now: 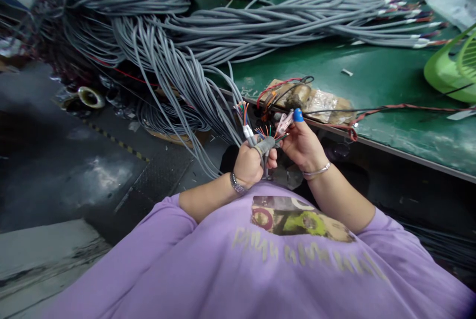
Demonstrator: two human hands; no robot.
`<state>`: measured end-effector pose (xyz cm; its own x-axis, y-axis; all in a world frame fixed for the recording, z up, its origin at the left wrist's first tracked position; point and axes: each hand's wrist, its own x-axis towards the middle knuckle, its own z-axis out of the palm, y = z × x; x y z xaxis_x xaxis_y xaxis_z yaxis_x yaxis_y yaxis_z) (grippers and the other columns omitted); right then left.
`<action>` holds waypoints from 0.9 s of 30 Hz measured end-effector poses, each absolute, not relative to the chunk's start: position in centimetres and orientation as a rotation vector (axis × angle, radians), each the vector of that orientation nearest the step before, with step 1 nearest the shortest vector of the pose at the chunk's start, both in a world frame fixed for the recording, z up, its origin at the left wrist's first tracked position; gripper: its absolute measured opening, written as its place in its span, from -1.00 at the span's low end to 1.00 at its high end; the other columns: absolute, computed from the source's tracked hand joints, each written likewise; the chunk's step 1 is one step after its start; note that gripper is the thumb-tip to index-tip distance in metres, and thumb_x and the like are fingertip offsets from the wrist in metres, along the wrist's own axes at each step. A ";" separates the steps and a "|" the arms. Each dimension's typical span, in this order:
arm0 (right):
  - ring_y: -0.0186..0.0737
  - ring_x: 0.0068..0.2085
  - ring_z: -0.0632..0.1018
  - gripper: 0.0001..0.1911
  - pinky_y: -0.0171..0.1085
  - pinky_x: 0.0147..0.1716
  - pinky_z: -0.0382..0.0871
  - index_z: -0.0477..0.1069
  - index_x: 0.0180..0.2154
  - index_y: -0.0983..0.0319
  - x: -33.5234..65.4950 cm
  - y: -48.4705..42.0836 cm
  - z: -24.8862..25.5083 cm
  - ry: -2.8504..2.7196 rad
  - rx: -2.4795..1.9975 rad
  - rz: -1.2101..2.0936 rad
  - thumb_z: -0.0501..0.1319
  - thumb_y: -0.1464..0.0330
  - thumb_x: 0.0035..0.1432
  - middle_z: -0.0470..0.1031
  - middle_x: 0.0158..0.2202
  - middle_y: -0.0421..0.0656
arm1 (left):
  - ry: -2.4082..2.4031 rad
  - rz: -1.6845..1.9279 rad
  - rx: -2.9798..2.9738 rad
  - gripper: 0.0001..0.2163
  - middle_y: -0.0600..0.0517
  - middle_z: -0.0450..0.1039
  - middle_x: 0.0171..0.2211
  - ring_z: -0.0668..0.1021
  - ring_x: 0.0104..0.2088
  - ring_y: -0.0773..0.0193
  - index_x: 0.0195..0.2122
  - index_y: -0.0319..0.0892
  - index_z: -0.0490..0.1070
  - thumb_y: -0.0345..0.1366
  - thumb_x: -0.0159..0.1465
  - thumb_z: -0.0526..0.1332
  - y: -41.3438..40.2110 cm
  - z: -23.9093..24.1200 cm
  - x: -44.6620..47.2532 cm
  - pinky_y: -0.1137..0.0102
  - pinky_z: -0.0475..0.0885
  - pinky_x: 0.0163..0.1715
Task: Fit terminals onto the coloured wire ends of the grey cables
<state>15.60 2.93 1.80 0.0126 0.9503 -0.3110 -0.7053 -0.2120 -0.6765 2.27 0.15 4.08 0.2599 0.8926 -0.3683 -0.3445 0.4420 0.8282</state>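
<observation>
My left hand (248,164) is closed around grey cables (251,136) close to their ends. One cable end has a white band and a fan of thin coloured wires (243,110) pointing up. More stripped coloured wires (265,132) spread toward my right hand. A grey wrapped shape lies across the left fist; I cannot tell if it is a covered thumb or cable. My right hand (302,148), a blue cover (298,115) on one fingertip, pinches a small pale pink clip-like piece (284,124) right beside these wires. Its fingertips are partly hidden.
Large bundles of grey cable (260,29) lie over the green table (394,81) and hang off its edge at the left. A taped brown block (320,101) with red and black leads sits at the edge. A green basket-like object (448,64) stands far right.
</observation>
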 end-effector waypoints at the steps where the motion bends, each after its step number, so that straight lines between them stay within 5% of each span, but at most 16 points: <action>1: -0.36 -0.47 0.45 -0.57 -0.34 -0.47 0.35 0.51 -0.33 0.19 15.7 3.1 1.7 -0.389 -0.858 1.573 0.38 -0.05 0.04 0.52 -0.47 -0.26 | 0.960 0.931 0.689 -0.62 0.16 0.40 -0.66 0.40 -0.74 0.43 -0.45 -0.17 0.30 -0.05 -0.03 0.43 0.2 4.0 2.3 0.54 0.19 -0.76; 13: -0.37 -0.45 0.43 -0.53 -0.33 -0.45 0.34 0.47 -0.35 0.17 15.5 2.9 1.4 -0.382 -0.811 1.604 0.36 -0.10 0.03 0.51 -0.41 -0.26 | 0.973 0.889 0.712 -0.62 0.16 0.40 -0.67 0.41 -0.75 0.42 -0.46 -0.17 0.31 -0.05 -0.03 0.43 0.1 3.3 2.3 0.53 0.25 -0.75; 18: -0.38 -0.49 0.43 -0.36 -0.36 -0.51 0.35 0.47 -0.40 0.22 16.5 1.9 1.3 -0.528 -0.862 1.796 0.42 -0.21 -0.23 0.49 -0.46 -0.23 | 0.999 0.890 0.788 -0.62 0.14 0.42 -0.66 0.42 -0.74 0.42 -0.47 -0.18 0.33 -0.02 -0.01 0.43 -0.3 2.8 1.6 0.54 0.29 -0.74; 22: -0.38 -0.53 0.41 -0.43 -0.35 -0.51 0.33 0.46 -0.47 0.25 18.0 1.0 1.5 -0.792 -1.022 1.869 0.54 -0.05 -0.35 0.44 -0.56 -0.26 | 1.024 0.822 0.901 -0.61 0.11 0.43 -0.67 0.43 -0.73 0.42 -0.52 -0.20 0.33 0.00 0.04 0.41 -0.6 1.8 1.1 0.54 0.32 -0.74; 27: -0.42 -0.51 0.39 -0.59 -0.36 -0.46 0.28 0.52 -0.47 0.28 19.0 0.5 2.3 -1.080 -1.146 1.705 0.54 0.12 -0.25 0.48 -0.53 -0.25 | 0.987 0.707 1.044 -0.60 0.06 0.46 -0.64 0.48 -0.70 0.40 -0.55 -0.23 0.37 0.01 0.08 0.40 -0.8 1.1 1.0 0.53 0.36 -0.70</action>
